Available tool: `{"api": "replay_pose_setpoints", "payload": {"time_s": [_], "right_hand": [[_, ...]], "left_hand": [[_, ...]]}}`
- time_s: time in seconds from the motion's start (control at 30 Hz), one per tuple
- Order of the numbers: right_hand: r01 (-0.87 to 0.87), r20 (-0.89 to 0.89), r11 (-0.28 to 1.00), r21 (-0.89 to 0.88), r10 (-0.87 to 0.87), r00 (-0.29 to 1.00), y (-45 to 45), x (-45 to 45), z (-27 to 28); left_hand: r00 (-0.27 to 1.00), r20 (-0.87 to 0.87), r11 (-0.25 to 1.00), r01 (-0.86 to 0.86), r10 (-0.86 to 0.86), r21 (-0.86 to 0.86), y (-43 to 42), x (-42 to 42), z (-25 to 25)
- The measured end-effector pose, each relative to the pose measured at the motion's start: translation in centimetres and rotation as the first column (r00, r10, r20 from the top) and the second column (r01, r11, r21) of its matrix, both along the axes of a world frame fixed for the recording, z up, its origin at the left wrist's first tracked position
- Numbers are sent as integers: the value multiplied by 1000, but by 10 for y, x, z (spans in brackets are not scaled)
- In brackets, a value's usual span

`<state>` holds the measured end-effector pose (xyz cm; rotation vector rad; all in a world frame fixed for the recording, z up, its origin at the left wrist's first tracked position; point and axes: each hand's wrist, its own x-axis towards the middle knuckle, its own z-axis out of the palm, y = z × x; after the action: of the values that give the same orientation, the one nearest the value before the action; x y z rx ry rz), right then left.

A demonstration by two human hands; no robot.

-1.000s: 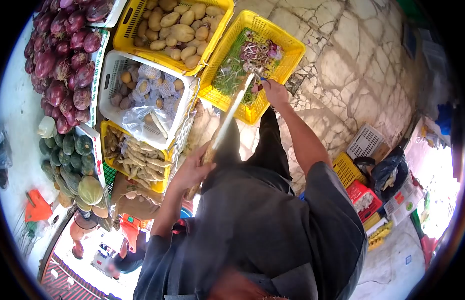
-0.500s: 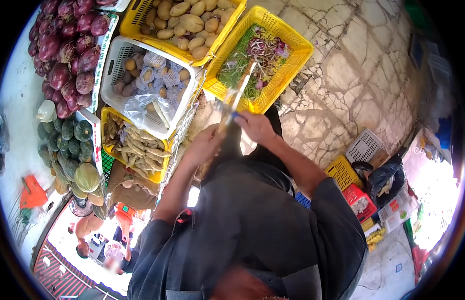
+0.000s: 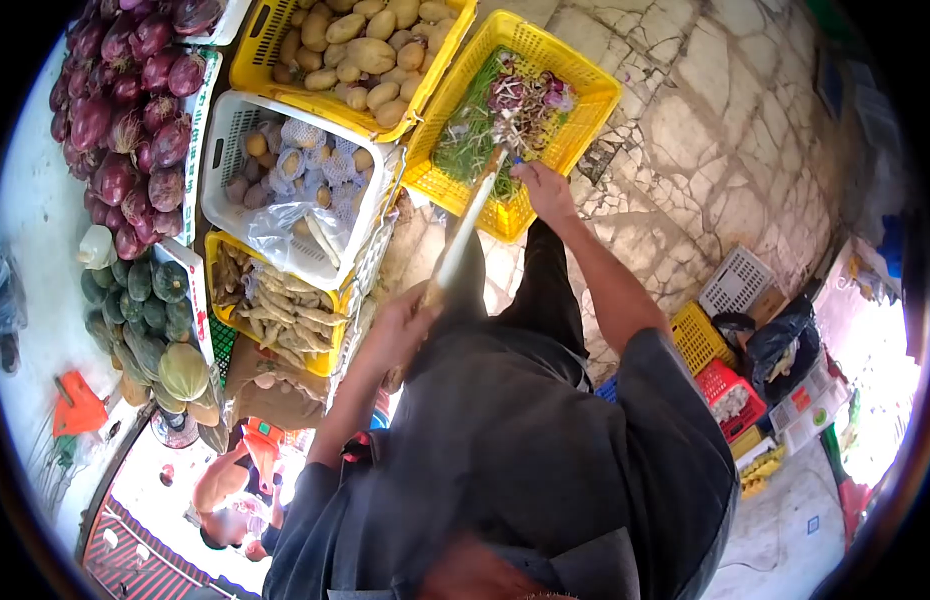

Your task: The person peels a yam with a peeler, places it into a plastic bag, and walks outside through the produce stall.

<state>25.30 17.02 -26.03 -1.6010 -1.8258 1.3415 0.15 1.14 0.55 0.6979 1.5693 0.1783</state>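
My left hand (image 3: pixel 399 326) is closed around the lower part of a long, thin root like a Chinese yam (image 3: pixel 469 222). Pale flesh shows along its middle, with brown skin towards its far tip. My right hand (image 3: pixel 547 192) is closed on a small peeler with a blue part (image 3: pixel 518 160), close to the yam's far end. Fingers hide most of the tool. That end of the yam reaches over a yellow basket (image 3: pixel 597 96) with green scraps and purplish peelings in it.
To the left stand a yellow crate of potatoes (image 3: pixel 370 55), a white crate (image 3: pixel 220 165) of netted produce and a yellow crate of slim roots (image 3: pixel 285 300). Red onions (image 3: pixel 115 120) and dark green squashes (image 3: pixel 135 290) lie beyond. More crates (image 3: pixel 700 338) stand at right on stone paving.
My right hand has moved up and away along the yam, from near my left hand to the far end. The left hand has shifted slightly down towards my body.
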Motion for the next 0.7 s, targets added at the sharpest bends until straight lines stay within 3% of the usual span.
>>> {"api": "replay_pose_setpoints", "payload": {"time_s": [0.07,0.1,0.23,0.33,0.37,0.43,0.5,0.6,0.7], "right_hand": [[-59,66,998,-25,60,996,-12,-17,49],[-82,-6,997,6,82,997,-20,-22,53],[-126,14,991,-52,126,992,-21,-21,62],[-15,85,1000,26,12,996,-15,-10,15],[53,196,996,-71,-39,980,-13,-5,-11],[133,217,987,-92,-111,970,0,4,-19],[210,276,970,-120,-171,946,8,7,-10],[234,143,954,-185,-209,967,9,7,27],[-90,9,996,-23,90,996,-35,-10,66]], "left_hand": [[999,17,1000,-27,27,-11,1,0,-2],[999,26,999,-39,40,-15,2,0,-3],[996,56,997,-73,74,-26,5,0,2],[990,87,994,-110,111,-10,-4,0,-3],[991,82,994,-108,106,20,-7,-1,-6],[988,101,993,-120,118,13,-13,-2,-8],[992,62,993,-114,112,38,-14,0,-8],[998,12,993,-64,63,99,-14,0,-17],[973,-191,969,163,-127,188,7,1,-16]]}}
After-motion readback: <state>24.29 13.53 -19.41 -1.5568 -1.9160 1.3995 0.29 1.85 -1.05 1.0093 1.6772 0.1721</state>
